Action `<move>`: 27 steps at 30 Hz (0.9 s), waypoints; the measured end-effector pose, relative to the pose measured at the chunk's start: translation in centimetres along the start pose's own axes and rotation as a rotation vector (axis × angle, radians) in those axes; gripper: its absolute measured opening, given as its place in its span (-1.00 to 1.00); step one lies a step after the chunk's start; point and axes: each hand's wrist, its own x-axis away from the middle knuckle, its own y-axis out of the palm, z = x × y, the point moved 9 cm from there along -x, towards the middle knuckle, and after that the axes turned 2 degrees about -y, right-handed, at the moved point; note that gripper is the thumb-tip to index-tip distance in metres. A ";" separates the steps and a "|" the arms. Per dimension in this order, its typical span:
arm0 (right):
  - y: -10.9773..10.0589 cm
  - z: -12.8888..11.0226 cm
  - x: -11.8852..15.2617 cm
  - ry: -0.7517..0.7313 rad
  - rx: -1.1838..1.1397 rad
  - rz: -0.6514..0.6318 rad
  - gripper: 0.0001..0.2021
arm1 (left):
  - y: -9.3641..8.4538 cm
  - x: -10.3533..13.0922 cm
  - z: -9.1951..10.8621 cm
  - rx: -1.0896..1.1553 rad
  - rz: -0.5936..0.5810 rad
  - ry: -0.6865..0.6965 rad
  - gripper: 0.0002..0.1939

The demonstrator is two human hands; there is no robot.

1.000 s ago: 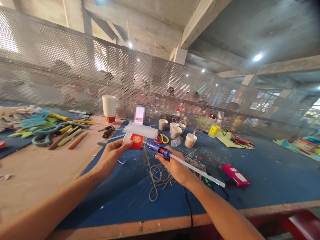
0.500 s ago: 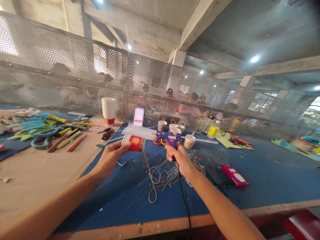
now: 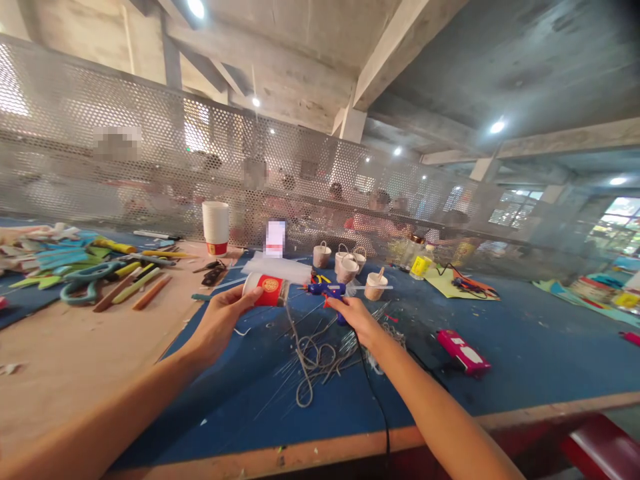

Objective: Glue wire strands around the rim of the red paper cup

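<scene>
My left hand [image 3: 233, 308] is closed around a red and white paper cup [image 3: 269, 291], held on its side with its narrow rim toward the right. Grey cord [image 3: 299, 350] hangs from that right end and loops onto the blue table mat. In my right hand [image 3: 353, 317] is a blue hot glue gun [image 3: 327, 289], its nozzle pointing left at the cup, a short gap between them. A clear glue stick [image 3: 370, 287] sticks out behind it, and a black cable [image 3: 370, 387] runs down from the handle. Thin wires [image 3: 340, 347] lie scattered beneath.
Several small wrapped cups [image 3: 347, 269] stand behind the glue gun. At left are a stack of paper cups [image 3: 215, 227], scissors [image 3: 83, 283] and markers [image 3: 151, 291]. A pink box [image 3: 463, 351] lies right. A perforated metal screen [image 3: 300, 180] borders the back.
The glue gun has moved down and slightly left, turning a little as my right hand lowered. My left hand still holds the cup in about the same place. The view has shifted slightly.
</scene>
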 end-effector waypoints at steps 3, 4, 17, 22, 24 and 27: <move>-0.5 0.3 -0.4 -0.027 0.176 0.009 -0.60 | 0.2 0.0 0.2 0.003 -0.016 0.012 -0.57; -0.7 0.2 -0.4 -0.041 0.246 0.029 -0.60 | 0.3 0.0 0.2 0.005 -0.023 0.008 -0.58; -0.4 -2.5 1.3 -0.163 0.990 0.173 -0.74 | 1.0 0.3 0.5 -0.003 -0.050 0.011 -0.69; 0.3 -5.4 2.3 -0.432 0.851 0.233 -0.83 | 1.1 0.4 0.8 -0.029 -0.041 0.045 -0.67; 1.7 -6.0 2.7 -0.440 0.544 0.094 -0.79 | 1.2 0.4 0.9 -0.034 -0.034 0.047 -0.66; 5.9 -5.8 3.9 -0.263 0.067 -0.253 -0.62 | 1.2 0.4 1.0 -0.040 -0.037 0.056 -0.66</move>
